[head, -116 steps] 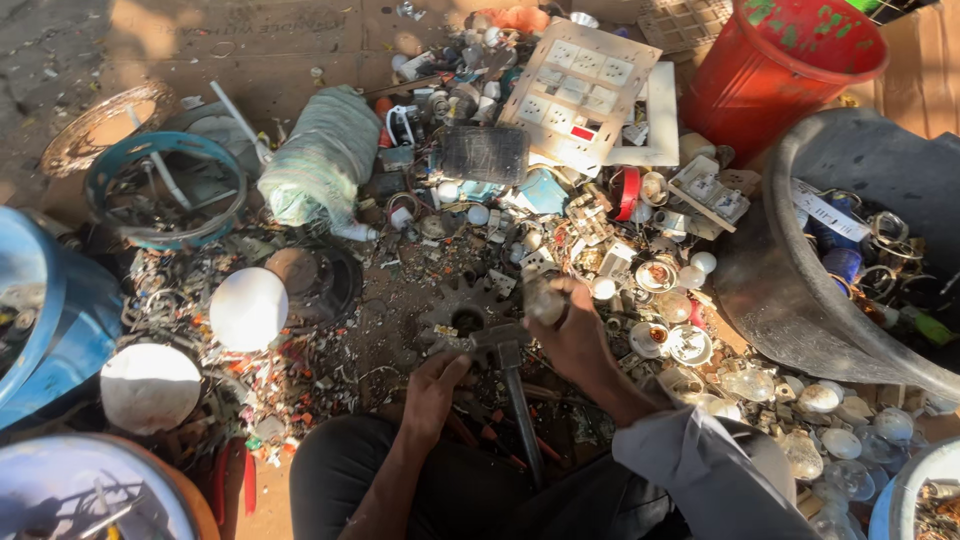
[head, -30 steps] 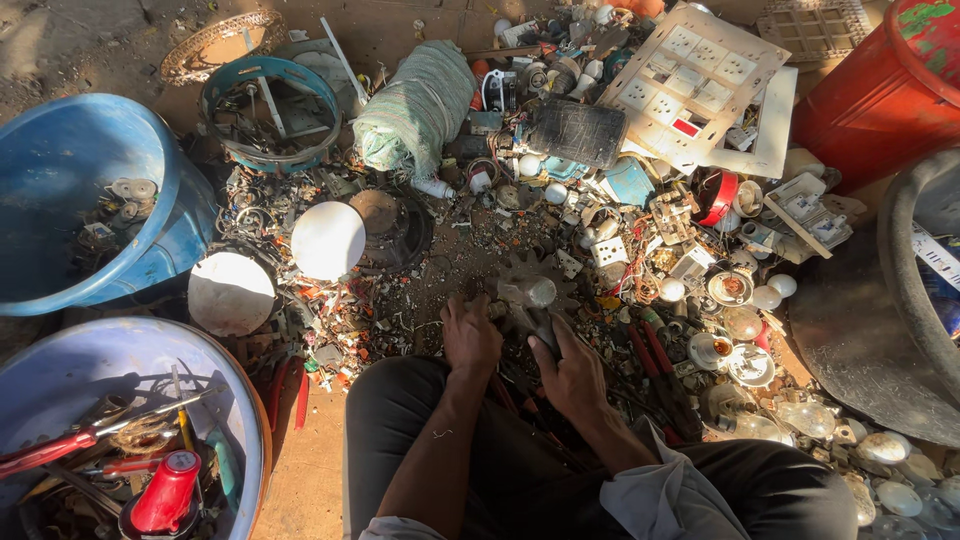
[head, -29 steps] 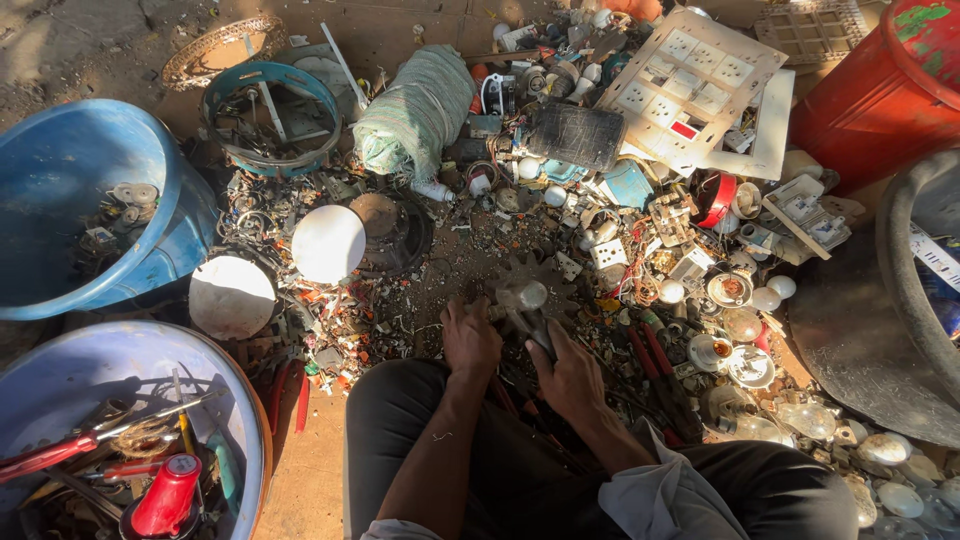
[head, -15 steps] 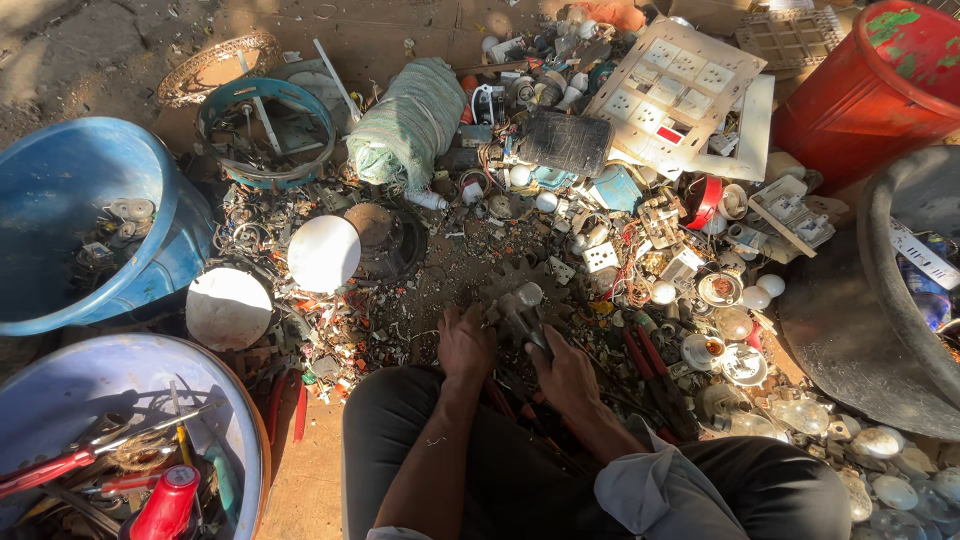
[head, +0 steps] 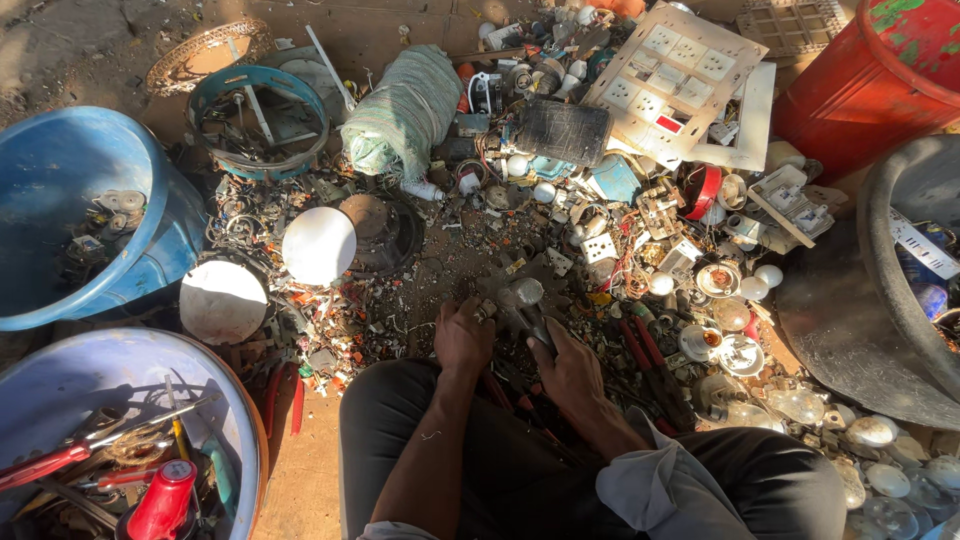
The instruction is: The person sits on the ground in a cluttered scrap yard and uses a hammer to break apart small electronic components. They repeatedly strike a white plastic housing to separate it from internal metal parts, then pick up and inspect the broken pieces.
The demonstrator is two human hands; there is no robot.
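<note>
A hammer (head: 525, 305) is gripped by the right hand (head: 570, 365); a small part (head: 487, 312) (grey, unclear) is pinched by the left hand (head: 462, 335).

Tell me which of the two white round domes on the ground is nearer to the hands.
The upper white dome, beside the dark round dish. The other dome lies further left, by the blue tub.

Nearly four seconds ago the right hand (head: 568, 372) was stretched out over the scrap heap, gripping a small round grey metal part (head: 522, 294), with the left hand (head: 462, 335) lower down. Now both hands sit close together just in front of the knees, working that part between them. The camera view has swung leftward.
</note>
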